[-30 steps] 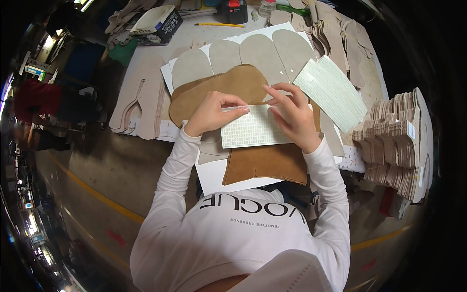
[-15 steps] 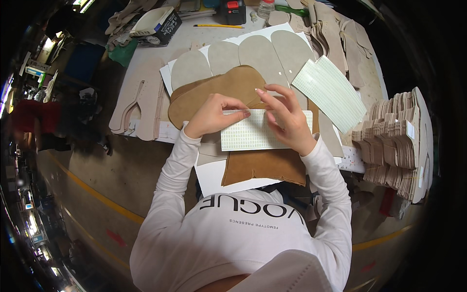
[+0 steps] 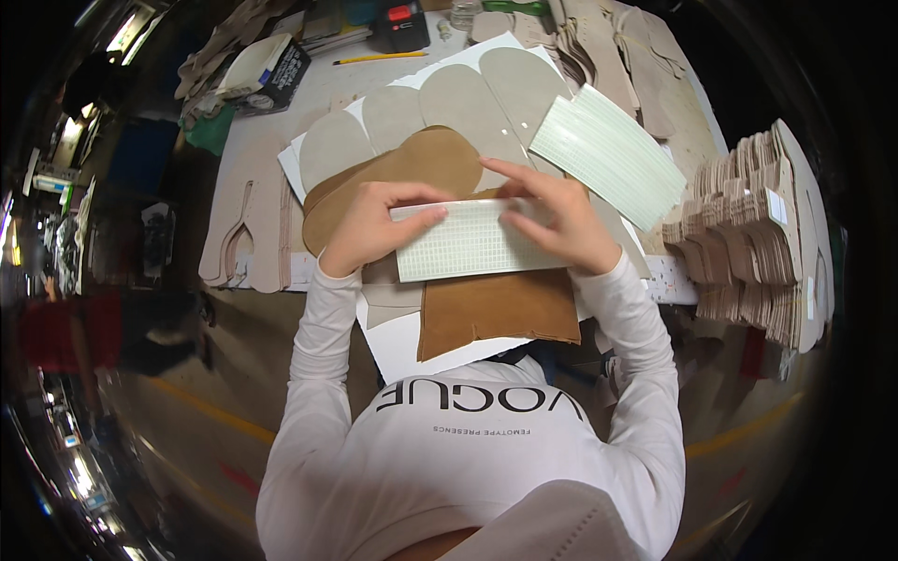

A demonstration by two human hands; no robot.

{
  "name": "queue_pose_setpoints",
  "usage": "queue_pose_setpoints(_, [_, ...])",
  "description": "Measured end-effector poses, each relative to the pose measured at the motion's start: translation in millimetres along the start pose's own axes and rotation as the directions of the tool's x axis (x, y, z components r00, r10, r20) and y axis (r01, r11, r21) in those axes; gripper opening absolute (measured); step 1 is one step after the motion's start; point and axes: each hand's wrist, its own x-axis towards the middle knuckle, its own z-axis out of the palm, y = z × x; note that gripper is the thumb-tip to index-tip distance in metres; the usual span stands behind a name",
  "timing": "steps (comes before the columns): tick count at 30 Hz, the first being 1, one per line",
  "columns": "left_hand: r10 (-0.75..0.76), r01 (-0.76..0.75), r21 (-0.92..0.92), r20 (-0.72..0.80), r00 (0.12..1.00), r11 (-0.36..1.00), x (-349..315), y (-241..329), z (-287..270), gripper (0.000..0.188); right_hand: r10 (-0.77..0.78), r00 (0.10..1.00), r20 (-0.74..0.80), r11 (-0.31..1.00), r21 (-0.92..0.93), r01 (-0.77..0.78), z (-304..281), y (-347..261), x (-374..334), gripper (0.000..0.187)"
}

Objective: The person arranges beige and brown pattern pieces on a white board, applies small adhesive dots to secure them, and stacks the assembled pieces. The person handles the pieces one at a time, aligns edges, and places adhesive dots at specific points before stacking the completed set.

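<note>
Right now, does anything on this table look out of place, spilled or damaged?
Nothing looks spilled or plainly damaged. Mildly askew: pale green sheeting lies aslant over the right edge of the grey pieces, unlike the nearly level printed sheet between the left hand and right hand.

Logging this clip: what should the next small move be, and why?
Probably steady the held gridded sheet with the left hand and bring the index fingertip of the right hand to the upper brown piece: the left thumb rests on the sheet's upper edge, and that finger is extended beside the piece's rounded end.
</note>
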Motion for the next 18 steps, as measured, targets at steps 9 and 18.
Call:
queue_pose_setpoints(9, [0.201, -0.175, 0.222, -0.099, 0.975, 0.959, 10.8, 13.5, 6.7, 0.020, -0.145, 0.776, -0.614, 0.509, -0.719, -0.474, -100.0, 27.5, -28.0, 0.037])
queue_pose_setpoints(18, [0.495, -0.603, 0.205, 0.403, 0.770, 0.771, 32.4, 11.4, 87.5, 0.014, 0.241, 0.936, -0.255, 0.889, -0.329, -0.319, -34.9, -27.3, -100.5, 0.012])
